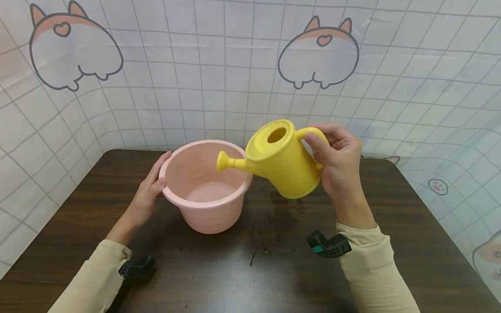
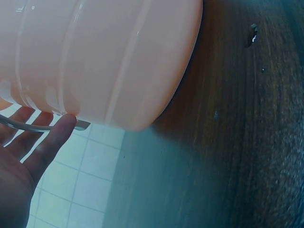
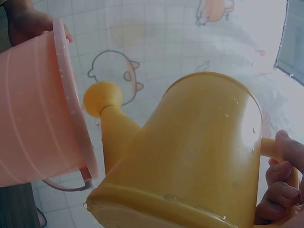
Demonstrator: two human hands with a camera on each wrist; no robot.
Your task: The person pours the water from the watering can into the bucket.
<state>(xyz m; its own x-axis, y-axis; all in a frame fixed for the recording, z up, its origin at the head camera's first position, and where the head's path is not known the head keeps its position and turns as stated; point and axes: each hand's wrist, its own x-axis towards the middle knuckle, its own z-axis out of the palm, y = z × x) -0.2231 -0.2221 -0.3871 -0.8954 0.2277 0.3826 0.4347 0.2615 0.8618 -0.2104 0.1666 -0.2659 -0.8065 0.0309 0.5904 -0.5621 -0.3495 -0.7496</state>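
Note:
My right hand (image 1: pixel 342 161) grips the handle of a yellow watering can (image 1: pixel 291 165), thumb over its top, and holds it above the table. The can leans left, its rose (image 1: pixel 224 161) over the pink bucket (image 1: pixel 211 217). Drops cling to the can in the right wrist view; no clear stream shows. My left hand (image 1: pixel 146 191) holds the bucket at its left rim, with fingers (image 2: pixel 52 142) against the outer wall near a grey bail handle (image 2: pixel 28 126). The bucket stands on the table. Whether water lies in its pale bottom I cannot tell.
Wet streaks and drops (image 1: pixel 270 243) lie on the dark wooden table (image 1: pixel 219 278) right of and in front of the bucket. A white gridded curtain (image 1: pixel 235 87) with cartoon corgis hangs behind and around. Each sleeve has a black wrist device (image 1: pixel 328 244).

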